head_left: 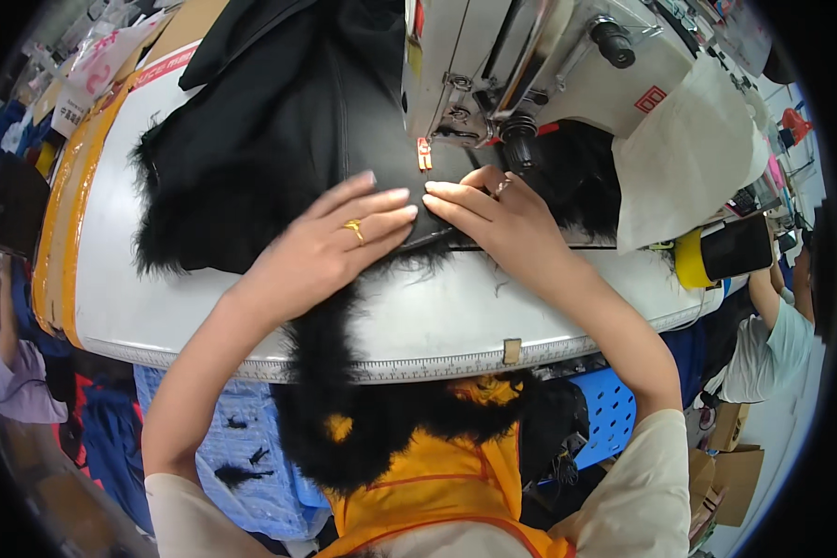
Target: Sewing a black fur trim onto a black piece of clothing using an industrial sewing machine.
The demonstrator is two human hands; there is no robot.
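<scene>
Black leather-like material with fluffy fur edging (260, 139) lies on the white worktable (177, 312), beneath the pale metal sewing machine (581, 98); left hand (318, 251) and right hand (507, 219) rest flat on it, fingers outstretched (rings on both), clasping nothing.

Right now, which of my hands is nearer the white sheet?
Right. Your right hand is to the left of the sheet, on the black material; your left hand is farther left, also on it.

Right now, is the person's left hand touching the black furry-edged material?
Touching. The head view shows the left hand palm-down on the black material, its fingers laid across the smooth surface.
</scene>
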